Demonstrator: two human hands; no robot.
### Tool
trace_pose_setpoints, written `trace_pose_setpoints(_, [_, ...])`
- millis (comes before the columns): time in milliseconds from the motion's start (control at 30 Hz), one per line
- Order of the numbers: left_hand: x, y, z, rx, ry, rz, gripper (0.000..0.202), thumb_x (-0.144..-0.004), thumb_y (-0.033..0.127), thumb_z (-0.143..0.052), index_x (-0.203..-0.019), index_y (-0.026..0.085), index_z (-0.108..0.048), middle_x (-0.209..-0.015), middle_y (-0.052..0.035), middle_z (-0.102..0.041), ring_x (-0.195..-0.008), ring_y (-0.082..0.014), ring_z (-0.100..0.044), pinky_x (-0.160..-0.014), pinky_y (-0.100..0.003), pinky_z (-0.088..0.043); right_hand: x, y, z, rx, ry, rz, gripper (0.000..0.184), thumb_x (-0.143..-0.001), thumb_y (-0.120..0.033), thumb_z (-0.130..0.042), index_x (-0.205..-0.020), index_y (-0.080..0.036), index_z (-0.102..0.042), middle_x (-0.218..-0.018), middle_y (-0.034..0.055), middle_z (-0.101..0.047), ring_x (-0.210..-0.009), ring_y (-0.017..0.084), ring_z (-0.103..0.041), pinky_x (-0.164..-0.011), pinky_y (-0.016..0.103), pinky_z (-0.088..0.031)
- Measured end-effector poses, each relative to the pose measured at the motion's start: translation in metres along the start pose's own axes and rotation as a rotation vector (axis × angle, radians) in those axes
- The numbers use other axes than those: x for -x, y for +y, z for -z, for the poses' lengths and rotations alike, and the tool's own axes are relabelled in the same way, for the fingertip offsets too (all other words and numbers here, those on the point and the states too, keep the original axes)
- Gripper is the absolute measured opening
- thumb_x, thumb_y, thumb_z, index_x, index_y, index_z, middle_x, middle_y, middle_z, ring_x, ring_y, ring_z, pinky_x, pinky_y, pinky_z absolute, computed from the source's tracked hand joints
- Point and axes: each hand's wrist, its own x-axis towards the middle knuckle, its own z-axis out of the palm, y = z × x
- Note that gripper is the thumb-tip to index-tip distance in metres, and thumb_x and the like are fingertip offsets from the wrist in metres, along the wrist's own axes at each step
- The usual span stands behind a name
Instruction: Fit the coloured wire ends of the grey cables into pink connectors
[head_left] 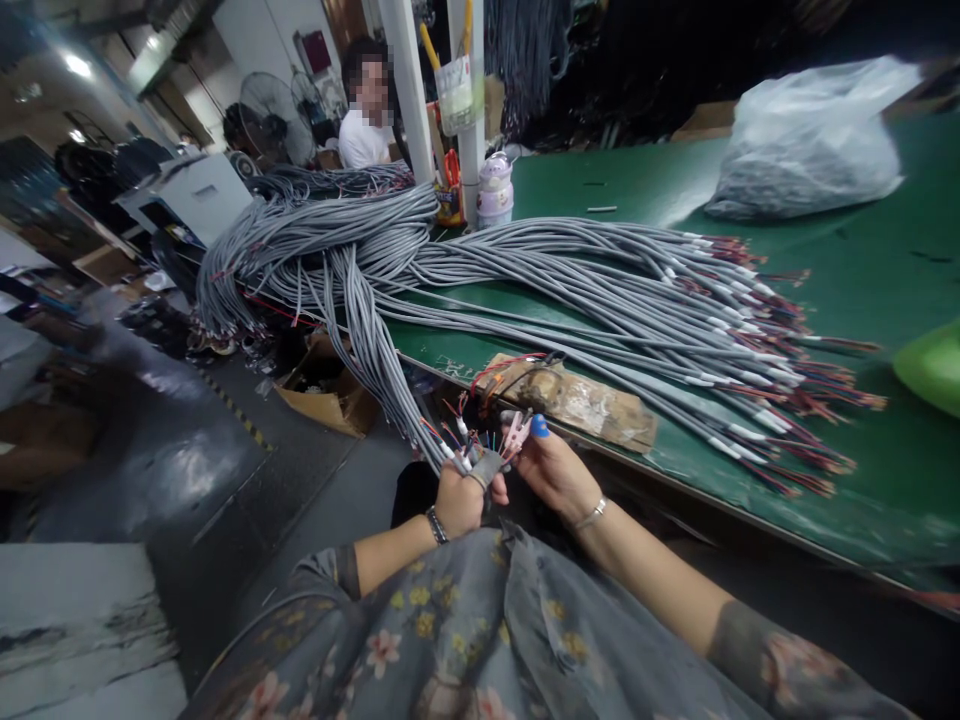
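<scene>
My left hand [461, 495] is closed around the stripped ends of several grey cables [386, 365], which hang down to it over the table's edge. Thin coloured wires fan out above its fingers, and grey wrapping covers part of a finger. Close beside it, my right hand [559, 470] pinches a small pale pink piece [516, 434] against these wires; its exact kind is too small to make out. A blue finger cover [539, 426] sits on one right fingertip.
A large heap of grey cables [600, 270] spreads over the green table [645, 180], with bare coloured ends at right. A taped cardboard piece [592, 400] lies at the near edge. Behind are a plastic bag [810, 140], a purple-white container [495, 190] and a seated person [365, 135].
</scene>
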Motion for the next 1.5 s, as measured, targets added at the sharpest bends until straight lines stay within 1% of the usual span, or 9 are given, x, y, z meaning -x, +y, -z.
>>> trace_pose_setpoints(300, [0.002,-0.002,0.008,-0.041,-0.02,-0.001,0.041,-0.065,0.053,-0.068,-0.054,0.016,-0.054,-0.043,0.0018,-0.053,-0.035,-0.0081,-0.048,-0.038,-0.02,-0.039,-0.001,0.005,0.003,-0.096,-0.008,-0.016,0.033,-0.06,-0.052,-0.079,-0.072,-0.022,-0.07,-0.069,-0.0011,-0.069,-0.059,0.013,-0.056,-0.058,0.026,-0.046])
trace_pose_setpoints(533, [0.003,-0.004,0.008,-0.063,-0.029,-0.021,0.043,-0.067,0.054,-0.067,-0.052,0.016,-0.053,-0.042,0.0012,-0.052,-0.036,-0.0082,-0.048,-0.039,-0.02,-0.04,0.004,0.004,0.001,-0.093,-0.009,-0.033,0.035,-0.061,-0.054,-0.077,-0.073,-0.022,-0.068,-0.071,0.0003,-0.068,-0.062,0.014,-0.056,-0.06,0.027,-0.046])
trace_pose_setpoints(633, [0.004,-0.003,0.009,-0.063,-0.038,-0.007,0.044,-0.066,0.056,-0.066,-0.054,0.016,-0.055,-0.043,0.0009,-0.053,-0.036,-0.0084,-0.048,-0.039,-0.02,-0.04,0.009,0.001,0.003,-0.063,-0.077,-0.082,0.039,-0.065,-0.061,-0.071,-0.076,-0.023,-0.068,-0.075,0.001,-0.068,-0.061,0.013,-0.055,-0.057,0.026,-0.045])
trace_pose_setpoints(767, [0.009,0.001,0.012,-0.087,-0.048,0.015,0.048,-0.063,0.061,-0.067,-0.053,0.016,-0.056,-0.044,0.0,-0.055,-0.036,-0.0093,-0.048,-0.039,-0.022,-0.041,0.019,-0.008,0.009,0.096,-0.264,-0.244,0.05,-0.065,-0.07,-0.064,-0.076,-0.02,-0.067,-0.076,0.0044,-0.066,-0.062,0.013,-0.056,-0.057,0.026,-0.046])
trace_pose_setpoints(867, [0.012,0.006,0.014,-0.142,-0.092,-0.004,0.05,-0.061,0.063,-0.068,-0.05,0.016,-0.054,-0.044,-0.0006,-0.054,-0.038,-0.0103,-0.05,-0.041,-0.023,-0.043,0.026,-0.016,0.012,0.245,-0.339,-0.284,0.051,-0.059,-0.066,-0.071,-0.076,-0.018,-0.067,-0.072,0.0041,-0.063,-0.062,0.014,-0.056,-0.056,0.027,-0.046])
trace_pose_setpoints(1033, [0.015,0.012,0.015,-0.214,-0.164,0.009,0.053,-0.06,0.067,-0.066,-0.049,0.018,-0.053,-0.043,0.0,-0.053,-0.039,-0.011,-0.052,-0.043,-0.023,-0.044,0.03,-0.021,0.007,0.403,-0.225,-0.219,0.037,-0.054,-0.046,-0.083,-0.064,-0.017,-0.062,-0.058,-0.0031,-0.056,-0.053,0.009,-0.047,-0.054,0.023,-0.041])
trace_pose_setpoints(1300, [0.011,0.019,0.016,-0.343,-0.453,0.076,0.044,-0.059,0.055,-0.073,-0.047,0.016,-0.056,-0.042,-0.002,-0.054,-0.039,-0.0107,-0.048,-0.044,-0.024,-0.043,0.034,-0.016,-0.001,0.572,-0.281,-0.04,0.034,-0.058,-0.047,-0.079,-0.065,-0.017,-0.064,-0.063,-0.0008,-0.063,-0.061,0.013,-0.053,-0.063,0.028,-0.042])
trace_pose_setpoints(1367, [0.011,0.019,0.016,-0.339,-0.434,0.097,0.044,-0.059,0.055,-0.073,-0.047,0.016,-0.056,-0.041,-0.0015,-0.053,-0.038,-0.0105,-0.047,-0.043,-0.024,-0.042,0.035,-0.016,0.002,0.613,-0.273,-0.002,0.035,-0.062,-0.05,-0.076,-0.065,-0.017,-0.064,-0.065,0.0,-0.063,-0.063,0.014,-0.054,-0.064,0.028,-0.043])
trace_pose_setpoints(1500, [0.009,0.014,0.015,-0.241,-0.283,0.104,0.046,-0.058,0.059,-0.072,-0.051,0.016,-0.056,-0.041,-0.0001,-0.053,-0.035,-0.0101,-0.048,-0.04,-0.022,-0.041,0.039,-0.017,0.01,0.601,-0.194,-0.022,0.041,-0.065,-0.058,-0.07,-0.072,-0.018,-0.063,-0.064,-0.0003,-0.06,-0.058,0.013,-0.051,-0.056,0.027,-0.04])
